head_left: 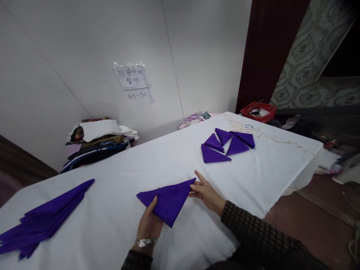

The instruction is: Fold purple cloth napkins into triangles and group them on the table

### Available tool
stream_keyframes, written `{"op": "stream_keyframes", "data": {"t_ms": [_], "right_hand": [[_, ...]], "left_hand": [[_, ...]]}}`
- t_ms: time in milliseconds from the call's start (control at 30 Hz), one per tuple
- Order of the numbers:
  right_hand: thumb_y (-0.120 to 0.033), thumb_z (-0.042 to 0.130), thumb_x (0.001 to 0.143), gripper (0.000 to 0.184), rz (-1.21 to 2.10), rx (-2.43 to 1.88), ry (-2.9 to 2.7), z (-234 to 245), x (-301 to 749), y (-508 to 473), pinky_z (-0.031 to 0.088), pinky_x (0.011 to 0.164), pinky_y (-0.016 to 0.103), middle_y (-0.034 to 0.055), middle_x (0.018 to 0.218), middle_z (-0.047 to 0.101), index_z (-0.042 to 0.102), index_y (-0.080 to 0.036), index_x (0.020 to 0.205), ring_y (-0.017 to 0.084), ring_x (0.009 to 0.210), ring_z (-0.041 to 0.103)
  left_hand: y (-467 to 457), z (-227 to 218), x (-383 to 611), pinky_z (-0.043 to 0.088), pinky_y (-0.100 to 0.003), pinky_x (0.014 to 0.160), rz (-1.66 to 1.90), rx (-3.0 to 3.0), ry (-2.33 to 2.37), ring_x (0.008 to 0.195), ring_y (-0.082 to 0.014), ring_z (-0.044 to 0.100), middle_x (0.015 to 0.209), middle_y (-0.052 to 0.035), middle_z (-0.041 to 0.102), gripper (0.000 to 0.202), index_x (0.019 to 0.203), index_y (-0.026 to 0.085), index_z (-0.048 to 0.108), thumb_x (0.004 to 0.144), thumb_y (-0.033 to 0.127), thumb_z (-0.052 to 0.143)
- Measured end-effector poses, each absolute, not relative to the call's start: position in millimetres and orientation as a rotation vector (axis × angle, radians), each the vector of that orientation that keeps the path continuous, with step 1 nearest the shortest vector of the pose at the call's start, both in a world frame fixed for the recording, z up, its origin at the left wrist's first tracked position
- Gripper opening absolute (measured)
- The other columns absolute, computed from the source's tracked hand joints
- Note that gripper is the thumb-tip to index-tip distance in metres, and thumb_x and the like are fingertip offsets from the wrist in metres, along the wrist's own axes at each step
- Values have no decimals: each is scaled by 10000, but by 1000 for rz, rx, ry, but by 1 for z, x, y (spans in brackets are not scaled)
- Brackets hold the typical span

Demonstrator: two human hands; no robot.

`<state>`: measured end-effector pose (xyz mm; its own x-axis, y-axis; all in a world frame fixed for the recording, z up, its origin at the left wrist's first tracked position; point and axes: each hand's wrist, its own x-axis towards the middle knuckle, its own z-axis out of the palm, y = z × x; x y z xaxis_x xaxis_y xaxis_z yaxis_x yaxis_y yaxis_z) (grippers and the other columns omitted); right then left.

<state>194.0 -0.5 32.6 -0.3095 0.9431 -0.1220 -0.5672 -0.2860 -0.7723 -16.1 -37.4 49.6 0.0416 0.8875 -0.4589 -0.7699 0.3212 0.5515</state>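
Observation:
A purple cloth napkin (168,198) folded into a triangle lies on the white tablecloth (135,165) in front of me. My left hand (149,224) grips its near edge, thumb on top and fingers tucked under. My right hand (206,192) pinches the napkin's right tip, with the index finger stretched out. Several small folded purple triangles (227,144) sit grouped farther along the table to the right. A pile of larger purple napkins (42,219) lies at the left.
A stack of folded fabrics (97,140) rests by the white wall at the back left, under a taped paper sign (134,81). More cloth (192,120) lies at the table's far edge. A red basket (258,111) stands beyond the far corner.

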Motion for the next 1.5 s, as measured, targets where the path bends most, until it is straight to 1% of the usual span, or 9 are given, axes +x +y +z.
{"op": "stream_keyframes", "data": {"t_ms": [167,267,400,533,700,933,1200,1367,1500], "right_hand": [[-367,649,794,674,1936,-708,-1118,48,220,17,422,871,345,100,1109,646,364,-196,1380,171,943,613],[-338,722,719,603,2075,-743,-1401,52,220,22,419,847,318,67,1041,674,518,-198,1270,152,874,618],[-298,774,637,383,2295,-690,-1451,47,206,17,442,775,265,4,863,686,685,-163,985,108,725,607],[-289,791,609,347,2379,-674,-1336,43,196,10,452,686,240,-13,773,671,692,-147,910,93,632,592],[-306,757,671,305,2223,-622,-1234,50,193,12,443,788,271,2,823,669,673,-144,916,112,729,606],[-305,769,648,407,2124,-650,-1241,49,192,18,452,762,290,0,809,672,647,-159,1008,122,705,607],[-284,767,637,387,2116,-680,-1068,39,190,21,459,710,279,8,794,680,648,-155,982,112,653,606],[-244,757,620,346,2016,-740,-974,42,191,36,457,653,252,2,757,674,649,-148,934,103,612,589],[-230,720,638,270,1902,-839,-937,44,196,63,465,561,242,-12,678,647,639,-159,885,96,528,554]], "left_hand": [[-37,74,-22,453,-370,982,1154,324,1024,1023,-233,630,1135,-90,661,494,1320,178,472,831,161,540],[-33,79,-21,482,-369,944,1019,463,1051,1009,-245,636,1118,-99,669,514,1287,159,501,787,195,615],[-22,82,-17,513,-366,884,889,607,1061,958,-251,655,1036,-115,697,481,1191,122,561,738,233,677],[-5,84,-15,544,-359,782,803,685,1111,828,-243,684,917,-111,720,415,1073,116,600,700,262,706],[19,86,-14,548,-318,699,775,731,1150,707,-208,683,802,-96,723,263,879,123,614,677,258,715],[40,82,-11,538,-303,655,755,744,1132,612,-179,659,744,-77,715,238,840,130,614,657,236,722],[53,70,-11,510,-289,687,814,776,1052,692,-184,659,828,-89,712,310,927,129,626,685,301,712],[53,51,-24,491,-273,645,924,809,1358,671,-156,650,958,-105,694,387,1021,154,574,724,383,667],[37,25,-34,480,-317,811,1056,1163,1582,825,-195,644,952,-76,691,306,950,176,621,714,368,660]]}}
